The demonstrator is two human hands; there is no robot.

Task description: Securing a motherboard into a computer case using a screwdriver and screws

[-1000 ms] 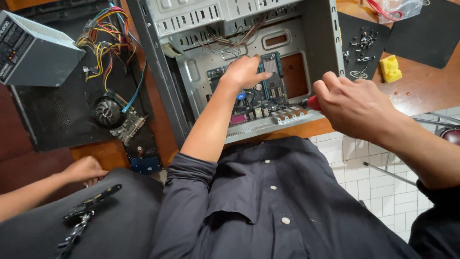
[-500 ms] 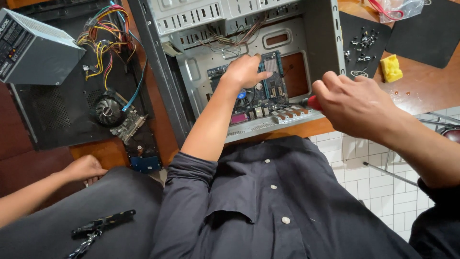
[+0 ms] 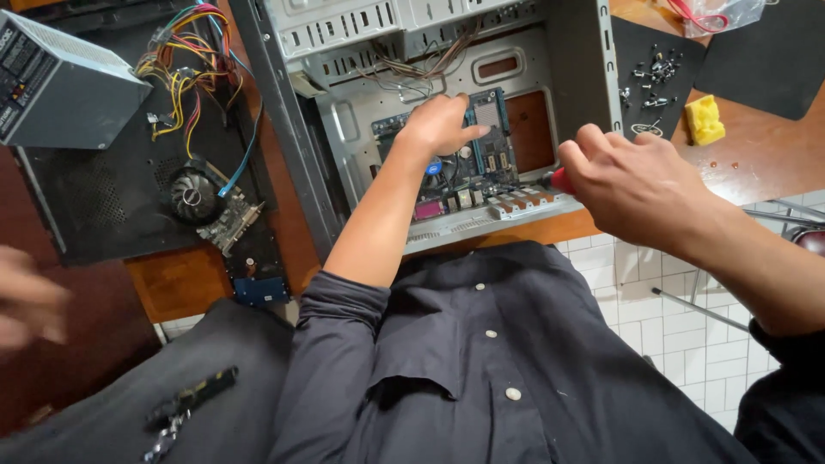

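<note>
The left hand (image 3: 443, 125) lies flat and open on the green board (image 3: 464, 163) inside the open computer case (image 3: 412, 51), near the middle top of the frame, holding nothing. The right hand (image 3: 632, 185) is closed in a fist around a tool with a red handle (image 3: 560, 180), at the right side of the case's low front edge. Both hands sit in the same spots as a moment ago, so the work on the board looks steady. What has changed is at the far left: another person's hand (image 3: 30, 301) has lifted and is now a blur, and the dark tool (image 3: 185, 404) on the black cloth at the bottom left has slid lower. The case walls stand close around the left hand, so there is little room in there. To the right, the brown table (image 3: 756, 163) has open space near the small screws (image 3: 653, 73) and a yellow sponge (image 3: 705, 120). The grey power box (image 3: 60, 86) with its colourful wires (image 3: 193, 69) sits at the upper left, well apart.
</note>
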